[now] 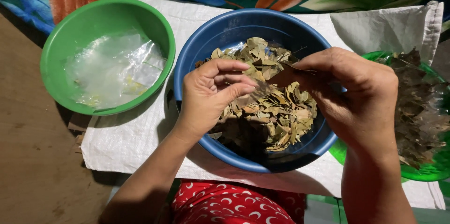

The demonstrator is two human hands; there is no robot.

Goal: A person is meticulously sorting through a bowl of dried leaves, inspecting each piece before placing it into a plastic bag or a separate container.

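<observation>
Both hands hover over the blue bowl (197,60) of dried leaves (269,111). I see my left hand (211,95) curled with fingertips pinched, and my right hand (349,97) pinching a leaf (297,70). Left of them sits a green bowl (61,41) with clear plastic (115,69).

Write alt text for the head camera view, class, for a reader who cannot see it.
Two bare hands, the left hand and right hand, pinch a dried leaf between them over a blue bowl of dried leaves. A green bowl holding clear plastic sits to the left, another green bowl of darker leaves to the right, all on a white woven sheet.
</observation>
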